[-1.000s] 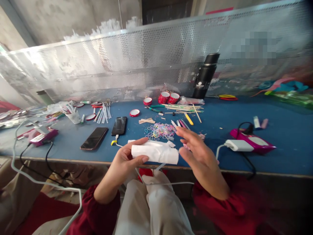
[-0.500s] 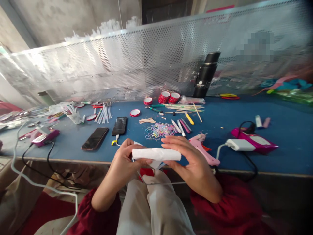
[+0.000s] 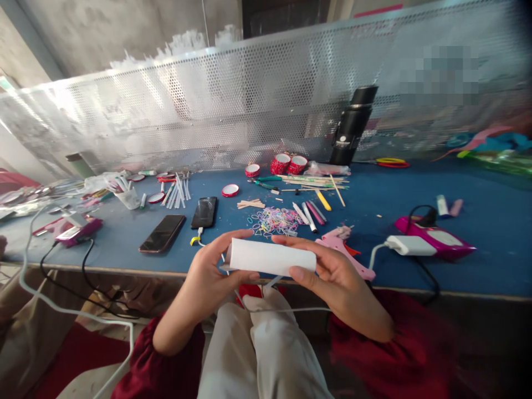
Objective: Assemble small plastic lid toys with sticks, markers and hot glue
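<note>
A white rolled paper tube (image 3: 272, 259) lies crosswise between both my hands, just in front of the blue table's (image 3: 415, 199) near edge and above my lap. My left hand (image 3: 210, 274) is closed round its left end, thumb under and fingers over. My right hand (image 3: 328, 271) is closed round its right end, thumb pressed on the tube's front. A loose paper flap hangs below the tube. A pile of small coloured rubber bands (image 3: 275, 220) lies on the table just beyond my hands, and a pink glue gun (image 3: 344, 247) rests beside my right hand.
Two dark phones (image 3: 163, 233) (image 3: 204, 212) lie left of centre. Red tape rolls (image 3: 286, 163), wooden sticks (image 3: 316, 181), a black flask (image 3: 353, 126) and a perforated metal screen (image 3: 249, 105) stand further back. A magenta device with a white plug (image 3: 432, 244) sits at right, and cables hang off the left edge.
My right hand, open beside the tube a second ago, has closed on its right end. The crumpled, loose paper has been rolled into a smoother, tighter tube.
</note>
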Demonstrator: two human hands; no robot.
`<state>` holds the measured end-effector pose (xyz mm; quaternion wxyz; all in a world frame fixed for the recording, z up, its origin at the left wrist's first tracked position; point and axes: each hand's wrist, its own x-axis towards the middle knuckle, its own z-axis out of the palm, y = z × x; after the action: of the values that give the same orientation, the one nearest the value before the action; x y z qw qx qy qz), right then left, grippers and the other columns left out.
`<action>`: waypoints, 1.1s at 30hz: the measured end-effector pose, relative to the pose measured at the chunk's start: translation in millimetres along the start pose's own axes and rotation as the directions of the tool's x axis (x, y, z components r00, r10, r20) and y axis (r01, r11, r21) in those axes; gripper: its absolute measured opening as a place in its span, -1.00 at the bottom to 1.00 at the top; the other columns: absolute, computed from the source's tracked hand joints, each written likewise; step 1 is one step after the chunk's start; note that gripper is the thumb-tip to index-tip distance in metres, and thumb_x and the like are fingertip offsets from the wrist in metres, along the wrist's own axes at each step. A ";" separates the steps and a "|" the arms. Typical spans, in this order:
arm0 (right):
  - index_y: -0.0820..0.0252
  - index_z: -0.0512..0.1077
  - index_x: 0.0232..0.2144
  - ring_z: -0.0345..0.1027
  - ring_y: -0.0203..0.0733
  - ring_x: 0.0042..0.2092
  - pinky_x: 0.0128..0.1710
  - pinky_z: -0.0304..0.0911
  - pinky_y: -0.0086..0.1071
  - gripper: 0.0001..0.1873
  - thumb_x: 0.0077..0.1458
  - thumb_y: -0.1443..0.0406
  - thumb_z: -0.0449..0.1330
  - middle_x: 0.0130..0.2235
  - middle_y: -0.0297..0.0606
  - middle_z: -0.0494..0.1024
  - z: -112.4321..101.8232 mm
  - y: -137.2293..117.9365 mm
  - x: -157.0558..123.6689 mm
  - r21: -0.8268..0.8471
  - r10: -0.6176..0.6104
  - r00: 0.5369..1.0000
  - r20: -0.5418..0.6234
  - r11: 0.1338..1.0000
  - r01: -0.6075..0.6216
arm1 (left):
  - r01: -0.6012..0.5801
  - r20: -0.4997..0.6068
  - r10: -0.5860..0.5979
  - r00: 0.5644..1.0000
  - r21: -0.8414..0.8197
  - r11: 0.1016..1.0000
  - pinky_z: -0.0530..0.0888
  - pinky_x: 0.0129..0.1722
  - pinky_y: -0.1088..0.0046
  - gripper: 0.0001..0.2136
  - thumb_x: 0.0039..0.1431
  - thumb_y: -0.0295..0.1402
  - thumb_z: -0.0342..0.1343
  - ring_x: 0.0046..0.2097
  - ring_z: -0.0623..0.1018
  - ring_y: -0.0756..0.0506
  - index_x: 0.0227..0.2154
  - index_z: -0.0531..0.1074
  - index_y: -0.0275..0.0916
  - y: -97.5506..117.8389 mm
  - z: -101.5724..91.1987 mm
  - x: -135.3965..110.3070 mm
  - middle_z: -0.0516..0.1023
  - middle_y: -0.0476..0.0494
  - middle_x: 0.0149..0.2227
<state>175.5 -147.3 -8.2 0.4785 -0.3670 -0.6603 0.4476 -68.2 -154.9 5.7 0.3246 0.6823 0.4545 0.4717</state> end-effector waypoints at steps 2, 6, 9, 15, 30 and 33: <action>0.09 0.54 0.05 0.52 0.04 0.07 -0.07 0.56 -0.21 -0.55 0.17 0.05 0.32 0.06 -0.13 0.62 1.4 0.3 0.2 0.033 0.008 1.000 -0.014 0.999 -0.008 | 0.093 -0.001 -0.093 0.996 -0.088 0.992 0.47 -0.22 0.44 -0.58 0.04 -0.16 0.41 -0.20 0.55 -0.14 -0.06 0.58 -0.22 -4.7 4.7 -1.9 0.62 -0.15 -0.21; 0.09 0.54 -0.05 0.60 -0.08 -0.16 -0.26 0.57 -0.33 -0.61 0.18 0.02 0.30 -0.18 -0.23 0.68 6.9 3.2 0.5 0.045 -0.004 0.996 -0.084 0.999 0.008 | 0.253 0.055 -0.249 0.967 -0.321 0.913 0.45 -0.34 0.48 -0.64 0.15 -0.10 0.30 -0.31 0.54 -0.09 -0.11 0.56 -0.25 -12.5 12.3 -6.3 0.62 -0.15 -0.24; 0.05 0.54 -0.01 0.60 -0.09 -0.15 -0.22 0.57 -0.31 -0.64 0.20 0.07 0.30 -0.11 -0.23 0.67 11.2 5.4 0.2 -0.075 -0.080 0.985 -0.154 0.995 0.070 | 0.329 0.122 -0.310 0.943 -0.487 0.809 0.47 -0.37 0.49 -0.56 0.15 -0.10 0.30 -0.35 0.55 -0.07 0.01 0.51 -0.23 -10.4 14.6 -8.5 0.63 -0.17 -0.21; -0.12 0.55 0.06 0.47 -0.08 0.15 0.17 0.42 -0.16 -0.63 0.28 0.37 0.18 0.13 -0.28 0.57 12.9 11.0 -3.2 -0.426 -0.447 0.893 -0.040 0.817 0.390 | 0.326 0.106 -0.335 0.936 -0.620 0.714 0.49 -0.33 0.51 -0.40 0.08 -0.11 0.36 -0.32 0.57 -0.07 0.15 0.44 -0.26 -3.1 13.5 -7.9 0.61 -0.18 -0.21; -0.07 0.60 -0.10 0.55 -0.07 0.03 0.06 0.50 -0.12 -0.74 0.26 0.37 0.22 -0.04 -0.29 0.67 17.7 15.4 -6.2 -0.458 -0.557 0.830 -0.030 0.746 0.483 | 0.305 0.081 -0.315 0.946 -0.558 0.772 0.57 -0.20 0.43 -0.48 0.10 -0.16 0.36 -0.12 0.60 -0.15 0.09 0.44 -0.24 -11.2 16.1 -6.9 0.58 -0.27 -0.01; -0.06 0.56 0.00 0.47 -0.02 0.14 0.14 0.45 -0.06 -0.69 0.22 0.34 0.27 0.07 -0.24 0.61 16.9 16.2 -7.8 -0.452 -0.558 0.828 0.045 0.728 0.516 | 0.253 0.015 -0.281 0.960 -0.485 0.837 0.54 -0.15 0.45 -0.53 0.02 -0.26 0.42 -0.09 0.58 -0.13 0.00 0.50 -0.24 -13.6 13.6 -8.6 0.59 -0.24 0.02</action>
<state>162.3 -153.2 -28.2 0.5206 -0.2802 -0.7991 0.1088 -60.9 -158.0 -13.8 0.5335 0.4962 0.4225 0.5391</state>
